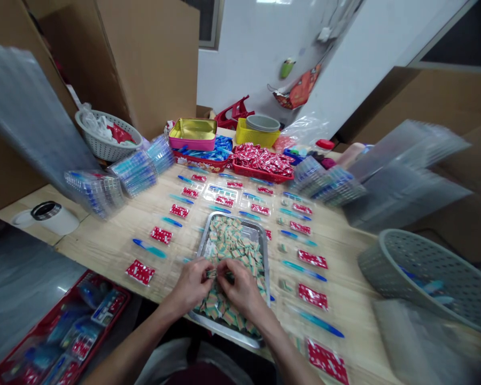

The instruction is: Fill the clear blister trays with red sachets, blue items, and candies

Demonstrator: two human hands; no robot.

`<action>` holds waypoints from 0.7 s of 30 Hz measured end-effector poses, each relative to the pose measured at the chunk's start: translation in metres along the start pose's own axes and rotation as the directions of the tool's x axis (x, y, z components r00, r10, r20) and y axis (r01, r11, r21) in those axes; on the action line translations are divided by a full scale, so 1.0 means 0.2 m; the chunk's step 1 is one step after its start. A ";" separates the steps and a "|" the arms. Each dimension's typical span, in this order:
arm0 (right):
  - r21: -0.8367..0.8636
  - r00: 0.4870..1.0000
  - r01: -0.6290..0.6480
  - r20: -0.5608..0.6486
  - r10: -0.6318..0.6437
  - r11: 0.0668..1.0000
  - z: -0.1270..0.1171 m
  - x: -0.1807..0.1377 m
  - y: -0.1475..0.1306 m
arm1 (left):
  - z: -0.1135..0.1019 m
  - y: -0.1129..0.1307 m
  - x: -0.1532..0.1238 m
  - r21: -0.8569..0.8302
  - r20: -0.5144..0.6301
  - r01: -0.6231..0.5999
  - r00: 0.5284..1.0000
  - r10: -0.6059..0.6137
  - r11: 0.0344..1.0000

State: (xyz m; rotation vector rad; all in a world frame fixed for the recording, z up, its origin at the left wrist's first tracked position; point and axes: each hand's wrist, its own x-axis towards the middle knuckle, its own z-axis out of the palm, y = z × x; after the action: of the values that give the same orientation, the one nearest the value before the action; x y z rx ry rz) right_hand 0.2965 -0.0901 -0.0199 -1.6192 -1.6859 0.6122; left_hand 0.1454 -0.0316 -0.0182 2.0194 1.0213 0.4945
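Note:
A metal tray (pixel 265 251) in front of me holds many small flat green-and-tan pieces (pixel 240 249). Above its near half, my left hand (pixel 193 283) is closed in a pinch, with a small greenish piece showing at the fingertips. My right hand (pixel 240 286) sits close beside it, its fingers curled and pressed together; what they hold, if anything, is hidden. Around the tray lie rows of clear plastic packs with a blue pen-shaped item (pixel 149 248) and a red patterned packet (pixel 140 272) in several of them.
A red tray of red packets (pixel 263 174) and a box of blue items (pixel 218 151) stand at the back. Stacked clear packs (pixel 136 170) flank them. A grey basket (pixel 388 256) is at right, a white cup (pixel 60 219) at left, and a red crate (pixel 122 300) below.

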 end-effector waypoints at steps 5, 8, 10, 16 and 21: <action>0.006 0.999 -0.028 0.015 0.028 1.000 -0.01 0.00 -0.03 | 0.01 0.00 -0.01 0.026 0.001 -0.028 1.000 0.028 0.999; -0.012 0.999 -0.027 -0.019 0.026 1.000 -0.01 -0.01 -0.05 | 0.01 0.01 -0.01 0.033 0.004 -0.019 1.000 0.019 0.999; -0.048 0.999 -0.033 -0.038 0.031 0.998 -0.01 -0.01 -0.05 | 0.01 0.01 -0.01 0.031 -0.002 -0.018 1.000 0.018 0.999; -0.117 0.999 -0.024 -0.040 0.019 0.993 0.01 0.00 -0.05 | 0.02 0.02 0.00 0.027 -0.008 -0.020 1.000 0.020 0.999; -0.075 1.000 -0.021 0.015 0.022 0.997 -0.01 0.01 -0.04 | 0.02 0.01 0.00 -0.004 -0.026 -0.018 1.000 0.018 1.000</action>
State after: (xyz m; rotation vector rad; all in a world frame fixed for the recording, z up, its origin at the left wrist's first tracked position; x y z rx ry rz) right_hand 0.2933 -0.0890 -0.0120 -1.6910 -1.7238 0.5797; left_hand 0.1484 -0.0343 -0.0188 2.0249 1.0177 0.5329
